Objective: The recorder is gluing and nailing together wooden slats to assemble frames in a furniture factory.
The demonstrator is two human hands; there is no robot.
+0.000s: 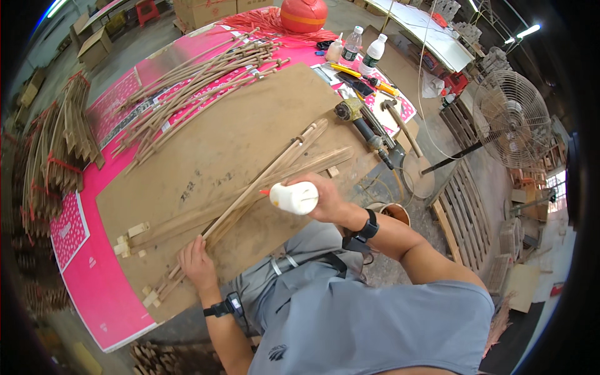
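My right hand (326, 197) is wrapped round a white squeeze bottle (295, 197), tipped on its side with its red nozzle (265, 192) pointing left. The nozzle is close to a long thin wooden rod (253, 184); I cannot tell whether they touch. My left hand (197, 262) grips that rod near its lower end. Flat wooden strips (300, 167) lie under and beside the rod, with small wooden blocks (138, 229) near their left ends. All this rests on a brown board (206, 147).
A bundle of wooden rods (187, 94) lies on the pink sheet (106, 312) at the far left. A nail gun (362, 125), a hammer (403, 122), a yellow-handled tool (382, 86) and bottles (373, 53) are at the far right. Beyond them stands a fan (511, 119).
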